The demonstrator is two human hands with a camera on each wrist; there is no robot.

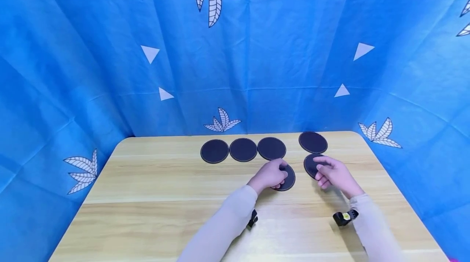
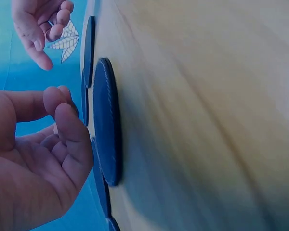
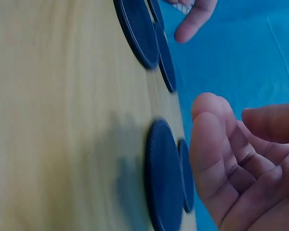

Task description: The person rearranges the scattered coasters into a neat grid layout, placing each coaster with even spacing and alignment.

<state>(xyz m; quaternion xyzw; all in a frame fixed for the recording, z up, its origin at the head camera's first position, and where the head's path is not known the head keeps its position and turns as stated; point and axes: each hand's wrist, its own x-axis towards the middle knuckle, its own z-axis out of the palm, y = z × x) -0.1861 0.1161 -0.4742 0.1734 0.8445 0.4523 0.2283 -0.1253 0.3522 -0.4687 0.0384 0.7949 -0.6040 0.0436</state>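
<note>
My left hand (image 1: 271, 173) hovers over a dark round coaster (image 1: 290, 179) that lies flat on the table. In the left wrist view, the loosely curled fingers of that left hand (image 2: 43, 149) stay beside the coaster (image 2: 107, 122), apart from it and holding nothing. My right hand (image 1: 334, 174) is above another dark coaster (image 1: 310, 167) and partly covers it. Seen from the right wrist, the right hand (image 3: 245, 163) has relaxed, bent fingers with nothing between them, and the coaster (image 3: 164, 178) rests on the table below.
Three more coasters, a left (image 1: 214, 151), a middle (image 1: 243, 149) and a right one (image 1: 271, 148), form a row along the back of the wooden table (image 1: 154, 196). Another coaster (image 1: 313, 142) lies at the back right. A blue patterned curtain (image 1: 279, 58) surrounds the table's back and sides.
</note>
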